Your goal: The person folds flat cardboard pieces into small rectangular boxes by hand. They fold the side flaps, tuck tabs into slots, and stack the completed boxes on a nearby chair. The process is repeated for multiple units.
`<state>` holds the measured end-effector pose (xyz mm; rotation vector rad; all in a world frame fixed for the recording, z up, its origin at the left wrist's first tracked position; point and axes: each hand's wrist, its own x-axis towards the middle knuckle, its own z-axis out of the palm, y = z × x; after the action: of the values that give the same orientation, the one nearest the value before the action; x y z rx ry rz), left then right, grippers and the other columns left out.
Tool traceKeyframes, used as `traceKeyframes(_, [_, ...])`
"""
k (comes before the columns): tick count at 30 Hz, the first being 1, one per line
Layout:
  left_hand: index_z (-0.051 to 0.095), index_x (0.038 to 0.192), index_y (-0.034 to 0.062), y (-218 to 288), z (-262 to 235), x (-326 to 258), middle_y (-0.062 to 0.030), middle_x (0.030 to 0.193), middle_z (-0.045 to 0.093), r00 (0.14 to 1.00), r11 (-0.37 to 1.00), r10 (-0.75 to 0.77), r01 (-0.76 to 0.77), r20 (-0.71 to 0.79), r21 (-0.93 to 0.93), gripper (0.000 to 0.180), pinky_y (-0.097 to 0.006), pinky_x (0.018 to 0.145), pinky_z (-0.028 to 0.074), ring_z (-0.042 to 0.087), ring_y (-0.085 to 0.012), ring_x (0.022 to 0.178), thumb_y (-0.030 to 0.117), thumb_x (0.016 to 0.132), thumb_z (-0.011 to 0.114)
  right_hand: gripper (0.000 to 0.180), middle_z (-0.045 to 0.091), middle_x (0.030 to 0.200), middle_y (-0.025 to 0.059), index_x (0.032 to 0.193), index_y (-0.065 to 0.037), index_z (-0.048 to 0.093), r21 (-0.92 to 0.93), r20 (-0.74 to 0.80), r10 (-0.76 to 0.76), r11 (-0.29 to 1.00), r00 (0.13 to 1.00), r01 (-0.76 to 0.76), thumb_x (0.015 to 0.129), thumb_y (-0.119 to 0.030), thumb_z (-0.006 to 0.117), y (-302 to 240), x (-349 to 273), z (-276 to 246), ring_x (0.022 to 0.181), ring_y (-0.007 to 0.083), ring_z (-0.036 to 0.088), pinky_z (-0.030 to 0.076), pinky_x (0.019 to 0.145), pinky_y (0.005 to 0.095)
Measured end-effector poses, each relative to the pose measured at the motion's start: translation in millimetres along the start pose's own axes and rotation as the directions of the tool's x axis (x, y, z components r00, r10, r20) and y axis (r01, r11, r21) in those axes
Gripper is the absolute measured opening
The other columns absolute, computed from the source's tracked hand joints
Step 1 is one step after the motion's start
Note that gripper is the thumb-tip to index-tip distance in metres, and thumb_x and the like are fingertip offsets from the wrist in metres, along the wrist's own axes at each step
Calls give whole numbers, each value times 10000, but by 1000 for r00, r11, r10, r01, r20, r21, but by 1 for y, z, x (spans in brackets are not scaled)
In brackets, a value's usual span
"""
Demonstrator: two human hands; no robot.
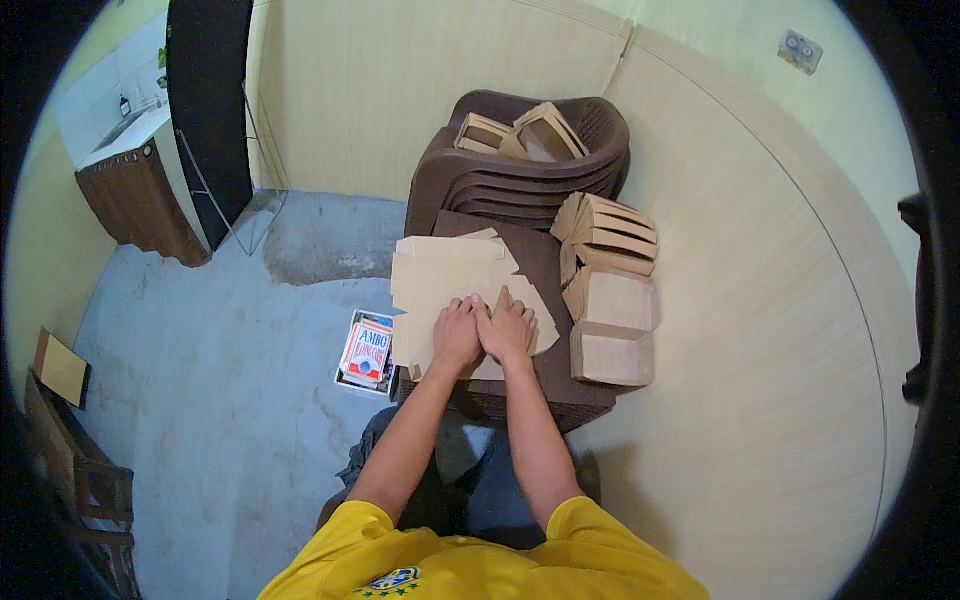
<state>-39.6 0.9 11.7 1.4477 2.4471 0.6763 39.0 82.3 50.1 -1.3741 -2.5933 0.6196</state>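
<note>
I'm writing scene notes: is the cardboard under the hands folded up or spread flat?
Spread flat: the cardboard lies open beneath left hand and right hand, its notched outline showing.

Light was pretty even, with a soft shadow (632,490) on the wall (760,330); fisheye bent edges, corners went black.

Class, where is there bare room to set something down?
A narrow strip of brown tabletop between the flat cardboard and the folded boxes; more on the blue floor, left of the white box. Crowded: beneath the left hand and right hand, and the chair stack, holding cartons.
</note>
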Motion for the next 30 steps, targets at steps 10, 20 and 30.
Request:
traceKeyframes(10, [341, 1678, 67, -5, 25, 6, -201, 1715, 380, 976, 995, 60, -75, -210, -68, 747, -469, 1342, 224, 321, -317, 1616, 280, 1018, 618, 667, 717, 1283, 283, 1492, 4, 535, 358, -125, 80, 933, 989, -30, 1031, -471, 618, 20, 40, 0, 1213, 432, 682, 484, 1114, 477])
traceKeyframes(20, [609, 1478, 21, -9, 27, 6, -210, 1651, 472, 964, 995, 88, -97, -250, -27, 515, -506, 1337, 244, 358, -403, 1584, 145, 978, 585, 720, 665, 1403, 279, 1643, 13, 336, 709, -167, -261, 638, 951, 300, 1111, -427, 539, 51, -3, 24, 1408, 396, 578, 284, 1273, 554])
traceKeyframes(30, [590, 1521, 42, -3, 15, 3, -139, 1682, 464, 982, 998, 57, -52, -182, 29, 558, -483, 1348, 214, 339, -322, 1608, 196, 985, 594, 988, 375, 1721, 230, 1723, -35, -71, 159, 27, -484, 866, 874, 475, 1090, -741, 208, 85, -16, 14, 1659, 375, 191, 115, 1334, 573])
